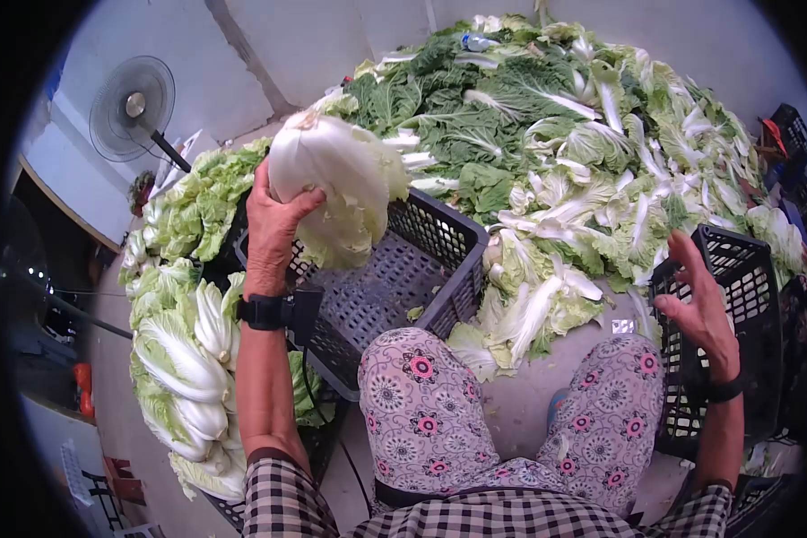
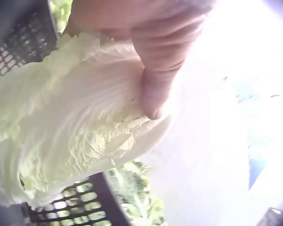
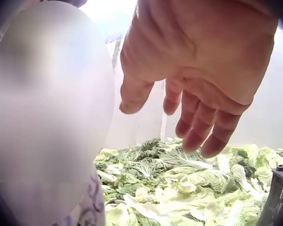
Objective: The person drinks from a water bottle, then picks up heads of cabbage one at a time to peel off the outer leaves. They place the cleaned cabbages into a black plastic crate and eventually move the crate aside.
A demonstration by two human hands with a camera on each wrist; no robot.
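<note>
My left hand [image 1: 276,220] grips a pale napa cabbage [image 1: 336,166] by its side, white base up and leafy end down, above a dark plastic crate [image 1: 457,278]. In the left wrist view, the thumb [image 2: 155,89] presses on the cabbage's white leaf ribs. Some leaf scraps lie on the crate's slotted floor. My right hand [image 1: 701,305] holds nothing; it hovers beside a second black crate [image 1: 753,269] at the right. In the right wrist view, its fingers [image 3: 198,127] hang loosely spread, with the leaf pile behind them.
A large heap of loose cabbage leaves [image 1: 583,143] lies ahead against the wall. Several whole cabbages [image 1: 184,359] are stacked at my left. A fan [image 1: 134,108] stands at the back left. A small silvery packet [image 1: 623,326] lies on the floor near my right knee.
</note>
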